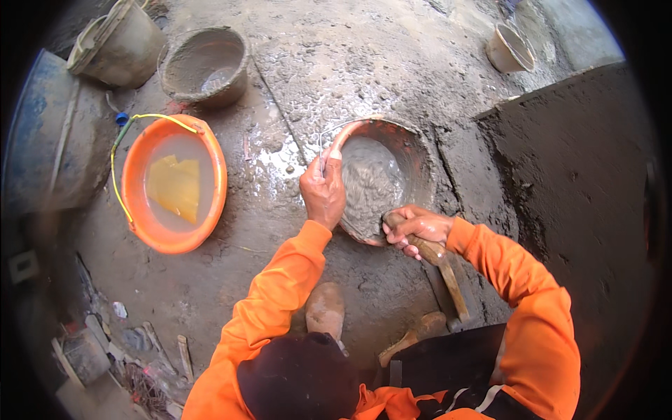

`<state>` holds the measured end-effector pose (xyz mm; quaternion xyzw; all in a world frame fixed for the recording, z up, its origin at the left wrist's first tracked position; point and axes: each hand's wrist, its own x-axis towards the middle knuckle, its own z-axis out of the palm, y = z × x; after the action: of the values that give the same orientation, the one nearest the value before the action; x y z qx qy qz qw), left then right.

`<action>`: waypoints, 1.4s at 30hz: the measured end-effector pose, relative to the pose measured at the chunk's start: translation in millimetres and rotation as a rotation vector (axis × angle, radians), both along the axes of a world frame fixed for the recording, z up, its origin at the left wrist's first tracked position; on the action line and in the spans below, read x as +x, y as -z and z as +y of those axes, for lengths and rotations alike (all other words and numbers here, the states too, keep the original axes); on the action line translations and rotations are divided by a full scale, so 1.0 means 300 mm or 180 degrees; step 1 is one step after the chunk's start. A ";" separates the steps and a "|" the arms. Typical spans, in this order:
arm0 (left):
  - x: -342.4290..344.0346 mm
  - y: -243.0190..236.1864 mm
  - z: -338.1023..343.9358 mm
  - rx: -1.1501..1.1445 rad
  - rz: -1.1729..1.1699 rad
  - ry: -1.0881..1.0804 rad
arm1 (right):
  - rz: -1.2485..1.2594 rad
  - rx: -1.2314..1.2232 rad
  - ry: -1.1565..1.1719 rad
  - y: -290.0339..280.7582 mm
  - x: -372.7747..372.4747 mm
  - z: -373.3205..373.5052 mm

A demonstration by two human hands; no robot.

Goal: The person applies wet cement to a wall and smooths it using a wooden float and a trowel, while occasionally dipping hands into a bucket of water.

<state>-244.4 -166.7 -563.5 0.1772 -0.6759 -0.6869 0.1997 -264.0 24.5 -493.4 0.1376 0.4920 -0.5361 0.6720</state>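
My left hand [323,190] is closed on the left rim of an orange bucket [422,150] smeared with grey, its thumb pointing up along the edge. Inside lies wet grey mortar [369,180]. By the bucket's near right edge, my right hand [418,227] wraps round the wooden handle of a tool [428,250]. A slim wooden piece and a flat grey part slant from it toward my body. The tool's exact kind is hard to make out. A thin wire handle [322,143] rests at the bucket's left rim.
An orange basin [218,185] of murky water with a yellow piece [173,185] stands at left. Behind it are a muddy bucket [239,84], a tilted pail [136,52] and a blue-stained drum [42,133]. A small pail [505,52] is far right; a dark slab [574,161] borders the right.
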 end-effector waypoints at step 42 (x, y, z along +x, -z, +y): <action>-0.005 -0.038 0.048 0.0161 0.0054 0.0195 | 0.1499 0.0680 -0.1059 -0.082 -0.103 0.031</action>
<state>-245.9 -152.3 -552.1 0.1555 -0.6617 -0.7110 0.1798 -295.0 34.0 -468.7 -0.0030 0.7036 -0.3810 0.5998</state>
